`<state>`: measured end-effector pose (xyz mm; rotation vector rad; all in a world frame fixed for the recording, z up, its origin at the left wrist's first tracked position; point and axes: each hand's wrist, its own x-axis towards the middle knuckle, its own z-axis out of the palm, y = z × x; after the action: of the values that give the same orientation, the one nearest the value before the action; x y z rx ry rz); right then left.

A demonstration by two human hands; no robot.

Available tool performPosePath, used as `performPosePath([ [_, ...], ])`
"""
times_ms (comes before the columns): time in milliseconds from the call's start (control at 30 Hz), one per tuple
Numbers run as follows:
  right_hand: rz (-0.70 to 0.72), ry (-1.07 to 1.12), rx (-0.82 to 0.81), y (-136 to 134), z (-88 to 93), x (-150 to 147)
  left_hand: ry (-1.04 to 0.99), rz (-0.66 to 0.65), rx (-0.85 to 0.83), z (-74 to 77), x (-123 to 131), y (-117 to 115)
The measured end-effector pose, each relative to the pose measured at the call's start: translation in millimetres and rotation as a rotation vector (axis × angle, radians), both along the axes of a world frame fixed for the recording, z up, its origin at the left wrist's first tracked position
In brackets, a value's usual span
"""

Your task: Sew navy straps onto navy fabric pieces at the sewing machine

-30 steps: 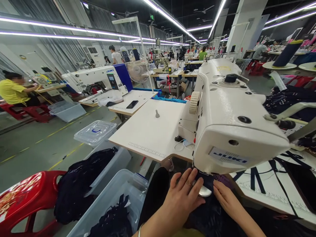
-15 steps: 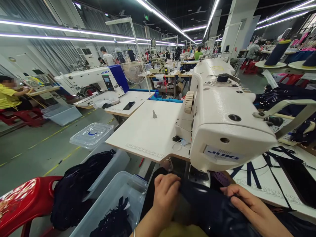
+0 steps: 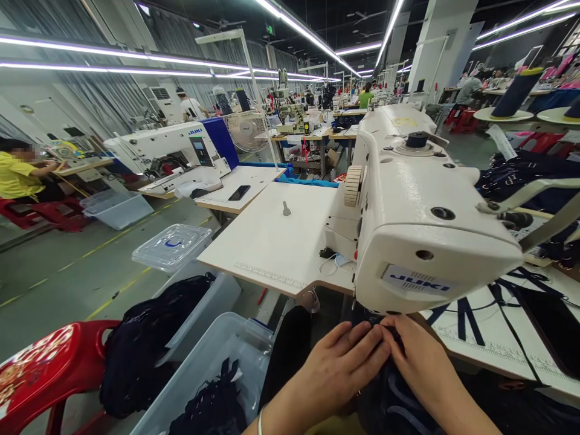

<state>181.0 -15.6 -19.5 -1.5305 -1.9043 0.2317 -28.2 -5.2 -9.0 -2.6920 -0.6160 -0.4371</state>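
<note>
Both my hands are close together below the head of a white JUKI sewing machine (image 3: 435,199). Dark navy fabric (image 3: 394,396) hangs between and under them, with paler curved strips or folds on it. My left hand (image 3: 344,362) lies over the fabric's upper part, its fingers together and pointing right; its thumb is hidden. My right hand (image 3: 419,350) pinches the fabric with thumb and forefinger, touching the left fingertips. The needle area is hidden behind the machine head and my hands.
A white machine table (image 3: 272,235) extends left, with a small metal piece (image 3: 286,209). Navy straps (image 3: 469,320) and a black flat device (image 3: 550,326) lie right. Left stand a clear bin (image 3: 240,338) holding dark pieces, a dark heap (image 3: 149,338) and a red stool (image 3: 49,368).
My left hand has moved right and flattened out from a closed grip. My right hand has moved left and up, so both now meet under the machine head with the fabric.
</note>
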Motion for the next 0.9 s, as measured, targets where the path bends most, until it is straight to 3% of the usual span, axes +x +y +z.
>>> performPosePath([
  [100, -0.033, 0.371, -0.287, 1.2, -6.8, 6.9, -0.027, 0.032, -0.089, 3.4, 4.3, -1.5],
  [200, -0.054, 0.522, -0.340, 6.9, -10.4, 12.9, -0.065, 0.046, -0.165, 5.8, 2.2, 0.0],
  [467, -0.236, 0.251, -0.356, 19.8, 0.0, 9.9, -0.139, 0.075, -0.280, 4.5, 1.1, 4.3],
  [900, -0.237, 0.191, -0.293, 22.5, -10.1, 10.6, -0.160, 0.100, -0.194, 3.7, 3.2, 5.2],
])
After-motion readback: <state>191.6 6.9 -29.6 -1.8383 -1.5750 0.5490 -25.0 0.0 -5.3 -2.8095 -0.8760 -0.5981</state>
